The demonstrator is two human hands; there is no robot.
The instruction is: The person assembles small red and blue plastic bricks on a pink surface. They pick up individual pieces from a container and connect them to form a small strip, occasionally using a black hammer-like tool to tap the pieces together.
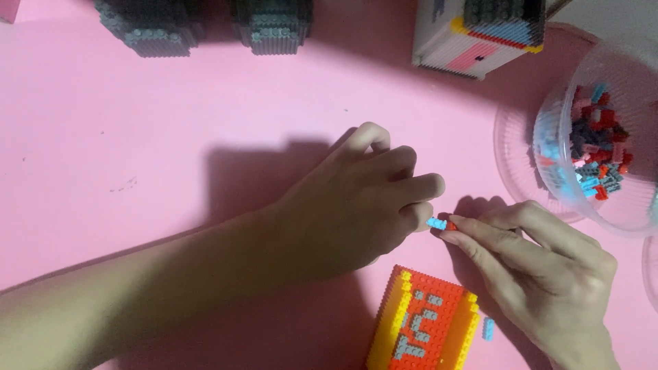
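lying nearest, at the near edge of the pink tabletop (137, 137): a small brick build (425, 322) with an orange studded top, yellow side walls and grey bricks set into its face, partly cut off by the frame. just beside its right wall, one loose light-blue brick (488, 329) flat on the tabletop.

right hand (541, 274): reaching in from the near right corner, fingers curled, thumb and forefinger pinched shut on a tiny red brick (450, 224).

left hand (356, 205): forearm crossing from the near left edge, fingers folded under, fingertips closed on a tiny light-blue brick (436, 223). the two small bricks meet end to end between the hands, just above the tabletop and just beyond the orange build; whether they are pressed together cannot be told.

right edge, farther back: a clear plastic bowl (617, 205) holding a heap of loose bricks (596, 157) in red, grey, light blue and pink; a second clear rim (510, 154) shows beside it on the left, a third at the frame edge on the right.

far edge: two dark grey brick builds, one left (147, 27), one centre (274, 27), both cropped at the top. far right corner: a white brick model (473, 38) with pink, blue, red and yellow bands and a dark grey block on top.
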